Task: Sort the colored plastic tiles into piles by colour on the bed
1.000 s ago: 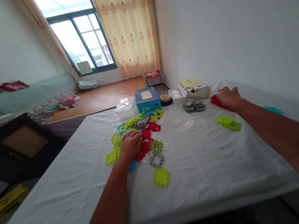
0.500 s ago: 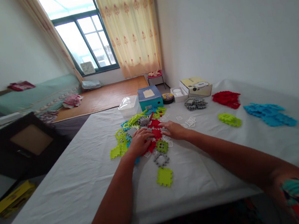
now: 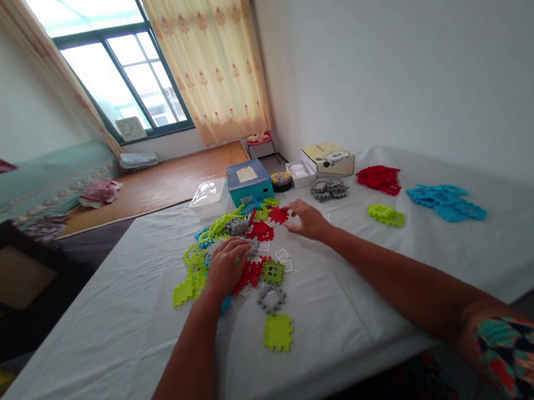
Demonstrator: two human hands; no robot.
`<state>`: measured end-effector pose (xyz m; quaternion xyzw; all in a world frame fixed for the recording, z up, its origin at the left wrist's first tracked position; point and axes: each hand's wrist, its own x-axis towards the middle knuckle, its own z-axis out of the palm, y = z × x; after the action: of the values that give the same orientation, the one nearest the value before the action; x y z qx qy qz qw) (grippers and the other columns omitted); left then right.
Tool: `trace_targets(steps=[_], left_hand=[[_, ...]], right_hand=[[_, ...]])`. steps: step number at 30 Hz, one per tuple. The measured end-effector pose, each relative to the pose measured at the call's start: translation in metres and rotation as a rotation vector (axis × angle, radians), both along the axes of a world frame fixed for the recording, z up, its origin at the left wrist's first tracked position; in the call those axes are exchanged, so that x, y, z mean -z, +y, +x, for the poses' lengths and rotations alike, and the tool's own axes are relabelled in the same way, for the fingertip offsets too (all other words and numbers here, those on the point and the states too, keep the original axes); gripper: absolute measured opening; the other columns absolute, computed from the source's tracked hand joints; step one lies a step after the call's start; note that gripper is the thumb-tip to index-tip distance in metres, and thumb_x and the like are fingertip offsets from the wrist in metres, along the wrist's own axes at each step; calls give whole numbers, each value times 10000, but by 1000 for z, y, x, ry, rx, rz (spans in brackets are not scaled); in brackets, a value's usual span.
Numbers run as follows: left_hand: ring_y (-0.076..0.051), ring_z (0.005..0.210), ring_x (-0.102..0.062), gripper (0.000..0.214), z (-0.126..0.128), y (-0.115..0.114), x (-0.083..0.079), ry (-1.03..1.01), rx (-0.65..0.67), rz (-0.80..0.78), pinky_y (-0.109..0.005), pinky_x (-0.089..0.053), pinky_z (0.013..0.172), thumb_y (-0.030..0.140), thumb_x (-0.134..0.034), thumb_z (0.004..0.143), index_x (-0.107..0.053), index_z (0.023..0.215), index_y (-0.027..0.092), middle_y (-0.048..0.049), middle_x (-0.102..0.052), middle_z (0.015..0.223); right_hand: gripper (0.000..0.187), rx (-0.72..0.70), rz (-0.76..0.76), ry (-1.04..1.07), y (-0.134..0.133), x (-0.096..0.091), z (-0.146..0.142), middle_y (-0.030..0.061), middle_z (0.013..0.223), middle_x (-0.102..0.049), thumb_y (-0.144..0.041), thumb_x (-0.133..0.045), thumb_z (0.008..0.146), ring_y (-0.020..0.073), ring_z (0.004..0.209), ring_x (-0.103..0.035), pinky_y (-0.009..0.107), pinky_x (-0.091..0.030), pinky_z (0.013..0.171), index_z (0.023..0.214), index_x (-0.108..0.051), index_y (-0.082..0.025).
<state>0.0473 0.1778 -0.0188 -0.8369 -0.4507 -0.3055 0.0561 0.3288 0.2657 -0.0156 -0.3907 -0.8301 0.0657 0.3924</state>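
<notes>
A mixed heap of red, green, grey and blue interlocking tiles (image 3: 233,244) lies on the white-clothed table (image 3: 119,350). My left hand (image 3: 225,266) rests palm down on the heap's near side, fingers curved over red and grey pieces. My right hand (image 3: 307,219) hovers at the heap's far right edge, its fingers apart and next to a red tile (image 3: 279,215). Nothing shows in its grasp. A lone green tile (image 3: 278,331) and a grey frame tile (image 3: 271,298) lie nearer to me.
Sorted piles lie to the right: grey (image 3: 328,187), red (image 3: 380,178), green (image 3: 385,214), blue (image 3: 447,201). At the far edge stand a clear tub (image 3: 210,197), a blue box (image 3: 249,182), a round tin (image 3: 281,180) and a cartoon box (image 3: 329,159). A dark cabinet (image 3: 6,280) stands left.
My right hand came from the red pile back to the heap, then shifted to its far right edge. My left hand stayed on the heap. The view turned slightly right.
</notes>
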Motion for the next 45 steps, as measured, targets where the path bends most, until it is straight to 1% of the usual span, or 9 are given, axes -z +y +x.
trace_targets(steps=[4,8,14,19,23,27,32,37,45], left_hand=[[-213,1092,-611,226,-3,1,0,31,-17,23,-437,-459,1020,271,-513,926,-714,1028,257,-48,-708,1101],[-214,1105,-606,234,-1,1,0,62,-34,1,-435,-450,1033,277,-505,926,-714,1031,264,-40,-707,1115],[-216,1092,-610,234,-2,1,-1,39,-25,-18,-443,-453,1027,276,-504,919,-717,1015,271,-44,-705,1110],[-218,1093,-607,230,-7,1,-3,31,-40,-5,-446,-449,1026,269,-505,919,-712,1018,265,-45,-706,1103],[-212,1095,-600,242,-7,-2,-7,17,-91,14,-432,-446,1020,254,-489,927,-705,1035,246,-54,-704,1099],[-208,1083,-604,240,-6,-5,-9,42,-105,-46,-420,-435,1022,289,-502,926,-710,1037,241,-57,-707,1093],[-230,1172,-567,252,-10,-14,-16,111,10,-269,-427,-374,1075,361,-602,865,-712,1079,284,-30,-708,1132],[-274,1175,-568,415,-13,-19,-25,130,36,-404,-451,-343,1093,387,-738,740,-697,1143,295,-50,-685,1181],[-216,949,-664,223,5,-14,-24,-230,29,-268,-354,-505,903,362,-639,841,-739,982,222,-53,-735,982]], right_hand=[[380,465,-38,137,45,-12,96,109,1045,-627,-245,-641,729,156,680,-586,358,-498,824,1095,-637,-144],[423,925,-94,203,65,-7,191,166,1066,-643,-245,-636,689,271,1011,-579,406,-435,957,1087,-631,-100],[467,1117,-258,290,68,8,238,181,1124,-643,-176,-565,707,299,1092,-583,421,-444,968,1161,-623,-84],[467,1045,-301,372,72,9,238,191,1187,-647,-133,-500,740,291,1120,-596,404,-446,982,1187,-624,-74],[467,950,-133,335,65,-6,205,192,1237,-632,-99,-409,787,276,1171,-577,428,-424,1016,1206,-614,-76],[377,458,-78,187,39,-18,121,114,1110,-702,-174,-469,835,211,912,-676,354,-519,862,1171,-637,-148],[265,-133,-156,-139,-6,-7,32,61,1043,-725,-203,-528,855,165,807,-674,298,-523,787,1054,-703,-202],[266,-186,-189,-243,-21,3,17,51,996,-728,-154,-529,848,163,791,-664,302,-513,789,1028,-716,-210],[241,-333,-270,8,-45,-7,-7,49,1052,-714,-295,-536,905,130,726,-654,276,-533,726,1081,-673,-205]])
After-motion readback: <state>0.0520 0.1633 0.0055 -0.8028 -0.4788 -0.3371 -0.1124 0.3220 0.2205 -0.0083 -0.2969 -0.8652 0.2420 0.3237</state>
